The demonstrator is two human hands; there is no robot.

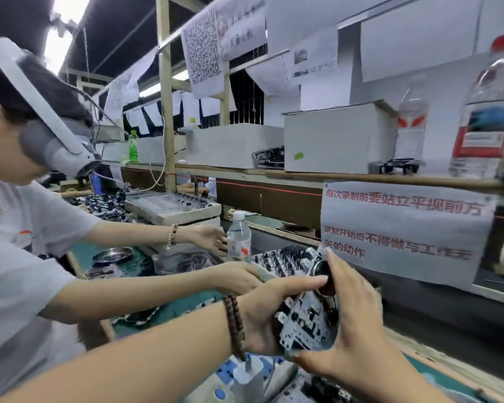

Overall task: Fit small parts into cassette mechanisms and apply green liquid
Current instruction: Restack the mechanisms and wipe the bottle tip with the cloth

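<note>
5 bottles [238, 237], 2 bracelets [235, 324]

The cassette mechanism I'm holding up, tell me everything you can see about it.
The cassette mechanism is a flat plate that looks like pale grey stamped metal, with cut-outs, small black parts and bent tabs along its edge. A round black part sits near its upper end. It is held in the air, tilted, above the bench. The left hand grips its left edge, thumb reaching to the black part; the right hand cups its right side and bottom. Fine detail is blurred.
</note>
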